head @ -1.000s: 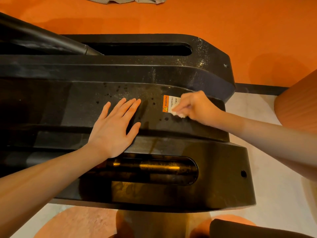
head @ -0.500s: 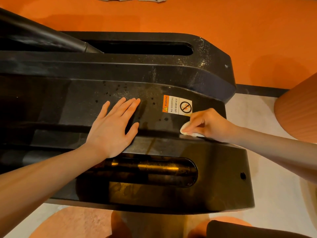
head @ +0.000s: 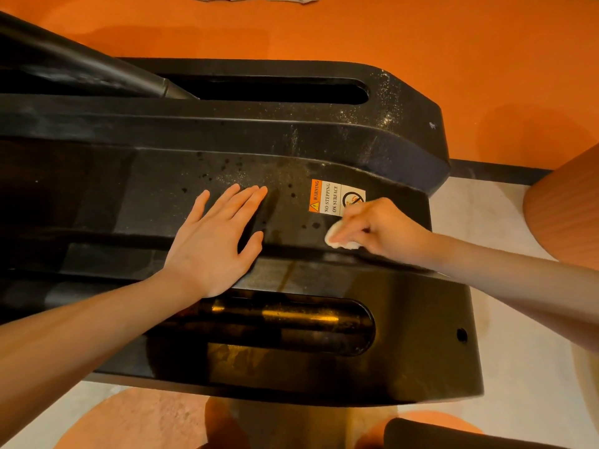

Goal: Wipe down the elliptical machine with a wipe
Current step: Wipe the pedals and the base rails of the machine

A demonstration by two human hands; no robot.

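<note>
The right hand (head: 385, 226) has its fingers curled down over a small white wipe (head: 340, 239), pinching it and pressing it onto the black elliptical machine (head: 405, 335). The wipe is crumpled into a small wad, and only its left and lower edge shows from under the fingertips. It sits just below a warning sticker (head: 335, 198) that reads "NO STEPPING ON SURFACE"; the knuckles overlap the sticker's lower right corner.

The left hand (head: 215, 241) lies flat and wide on the same surface, fingers straight and close together, pointing up and to the right, thumb spread to the side. It holds nothing and rests well apart from the wipe, to its left.

The machine's base runs long from left to right across the view, its rounded end pointing right. The cover is black and glossy, with pale dust speckled along the upper ridge and dark spots around the sticker. A long slot (head: 269, 89) opens along the far side with a dark bar (head: 97, 66) slanting into it; a second slot (head: 282, 322) on the near side shows a shiny tube inside.

The machine stands on an orange floor (head: 421, 34), which gives way to a pale grey patch (head: 518, 367) at the right.
</note>
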